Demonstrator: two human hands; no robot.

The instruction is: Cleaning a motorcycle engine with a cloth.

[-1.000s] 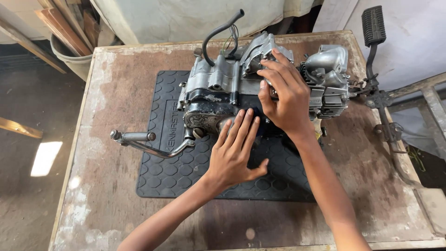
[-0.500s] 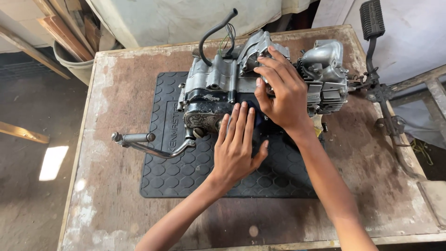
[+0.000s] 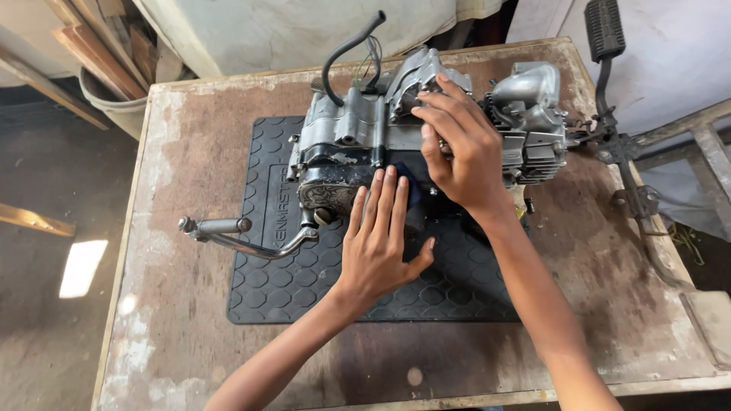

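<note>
A grey metal motorcycle engine (image 3: 358, 137) lies on a black studded rubber mat (image 3: 304, 274) on a worn brown table (image 3: 190, 152). My left hand (image 3: 381, 236) rests flat, fingers together and pointing up, against the engine's near side. My right hand (image 3: 461, 148) lies on top of the engine's middle, fingers curled over the casing. A black hose (image 3: 346, 53) loops up from the engine's top. A chrome kick-start lever (image 3: 236, 236) sticks out to the left over the mat.
A black foot pedal (image 3: 605, 30) on a metal frame (image 3: 632, 152) stands off the table's right edge. A bucket with wooden planks (image 3: 106, 76) stands at the back left. A small bolt (image 3: 528, 205) lies right of the mat.
My left hand has slid slightly up toward the engine's lower casing. My right hand stays on top of the engine. The view has shifted a little.
</note>
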